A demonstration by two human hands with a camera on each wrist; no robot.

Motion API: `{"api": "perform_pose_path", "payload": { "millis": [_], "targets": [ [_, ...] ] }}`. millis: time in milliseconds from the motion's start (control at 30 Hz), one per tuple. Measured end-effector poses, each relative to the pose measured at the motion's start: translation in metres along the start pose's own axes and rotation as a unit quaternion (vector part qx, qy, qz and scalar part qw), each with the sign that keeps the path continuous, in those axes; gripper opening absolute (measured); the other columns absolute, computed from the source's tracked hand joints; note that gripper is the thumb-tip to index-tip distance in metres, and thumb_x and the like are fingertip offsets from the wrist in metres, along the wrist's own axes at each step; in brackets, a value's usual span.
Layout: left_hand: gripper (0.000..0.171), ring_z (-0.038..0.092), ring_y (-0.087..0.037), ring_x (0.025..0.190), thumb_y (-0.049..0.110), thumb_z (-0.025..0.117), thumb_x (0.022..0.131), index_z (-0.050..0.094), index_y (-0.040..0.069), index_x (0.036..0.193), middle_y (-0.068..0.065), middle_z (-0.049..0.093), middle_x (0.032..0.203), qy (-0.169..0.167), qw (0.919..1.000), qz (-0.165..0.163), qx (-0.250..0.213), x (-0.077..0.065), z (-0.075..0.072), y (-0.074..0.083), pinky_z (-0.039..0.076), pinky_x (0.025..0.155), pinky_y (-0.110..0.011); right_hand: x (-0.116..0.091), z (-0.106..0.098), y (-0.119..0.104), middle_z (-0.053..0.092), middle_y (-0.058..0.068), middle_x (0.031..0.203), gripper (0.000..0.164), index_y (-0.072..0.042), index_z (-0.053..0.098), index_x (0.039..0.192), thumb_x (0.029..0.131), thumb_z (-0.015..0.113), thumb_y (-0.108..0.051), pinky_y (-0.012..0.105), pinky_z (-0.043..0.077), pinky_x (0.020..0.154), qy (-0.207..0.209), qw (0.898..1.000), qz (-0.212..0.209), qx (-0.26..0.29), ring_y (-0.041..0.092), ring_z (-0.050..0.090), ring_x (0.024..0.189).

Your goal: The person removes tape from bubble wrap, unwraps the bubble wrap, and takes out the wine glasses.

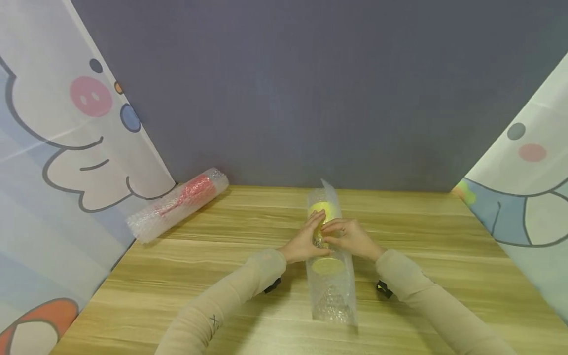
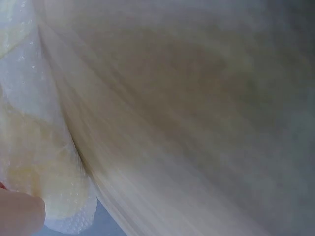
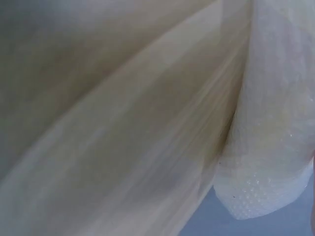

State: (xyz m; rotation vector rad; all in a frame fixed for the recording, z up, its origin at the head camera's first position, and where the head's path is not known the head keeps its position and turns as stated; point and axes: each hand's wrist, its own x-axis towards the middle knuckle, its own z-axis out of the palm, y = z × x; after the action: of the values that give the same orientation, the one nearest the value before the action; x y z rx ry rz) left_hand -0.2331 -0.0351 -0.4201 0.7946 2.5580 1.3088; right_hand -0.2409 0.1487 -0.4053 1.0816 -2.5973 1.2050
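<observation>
A long roll of bubble wrap [image 1: 333, 291] lies lengthwise before me, with a yellow item [image 1: 322, 209] showing through it. My left hand [image 1: 306, 241] rests on the roll's left side, its fingers and thumb spread apart. From the right, my right hand [image 1: 352, 239] reaches over with bent fingers, and its thumb and fingertips pinch at the wrap near the middle. In the left wrist view a sleeve blocks most of the picture, beside the bubble wrap [image 2: 49, 172] and a fingertip. The right wrist view shows the wrap's rounded end [image 3: 261, 191] past another sleeve.
Another bubble-wrapped roll [image 1: 177, 204] with something red inside lies at the table's back left. A dark panel [image 1: 284, 98] stands behind the wooden table [image 1: 421, 222]. Cartoon-printed sheets [image 1: 53, 148] hang on both sides.
</observation>
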Motion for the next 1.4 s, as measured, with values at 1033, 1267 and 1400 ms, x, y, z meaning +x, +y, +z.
{"api": "perform_pose_path", "payload": {
  "millis": [1033,1267,1400],
  "targets": [
    [0.100,-0.009,-0.014,0.142,0.028,0.073,0.077,0.004,0.020,0.149,0.009,-0.003,0.155,-0.001,1.0000,-0.005,0.002,-0.0002,0.0055,-0.0001,0.009,0.113,-0.054,0.0012,0.0086,0.0052,0.069,0.008,0.100,0.014,-0.004,0.070,0.094,0.083,0.064,-0.010,0.035,0.051,0.088,0.047,0.998,-0.027,0.018,0.024,0.064,0.097],
    [0.100,-0.009,-0.013,0.142,0.029,0.073,0.076,0.006,0.019,0.148,0.011,-0.003,0.154,0.002,0.9999,-0.001,0.012,0.0010,0.0042,-0.0010,0.010,0.113,-0.053,0.0011,0.0069,0.0032,0.067,0.009,0.107,0.022,-0.006,0.069,0.100,0.086,0.062,-0.020,0.047,0.041,0.100,0.038,0.992,0.070,0.102,0.027,0.059,0.107],
    [0.099,-0.009,-0.012,0.142,0.031,0.073,0.077,0.006,0.018,0.148,0.012,-0.003,0.154,-0.001,0.9999,-0.003,0.013,0.0004,0.0034,-0.0006,0.010,0.113,-0.053,0.0010,0.0078,0.0071,0.067,0.009,0.107,0.023,-0.006,0.069,0.099,0.086,0.062,-0.024,0.050,0.039,0.101,0.046,0.987,0.081,0.128,0.026,0.058,0.108]
  ]
}}
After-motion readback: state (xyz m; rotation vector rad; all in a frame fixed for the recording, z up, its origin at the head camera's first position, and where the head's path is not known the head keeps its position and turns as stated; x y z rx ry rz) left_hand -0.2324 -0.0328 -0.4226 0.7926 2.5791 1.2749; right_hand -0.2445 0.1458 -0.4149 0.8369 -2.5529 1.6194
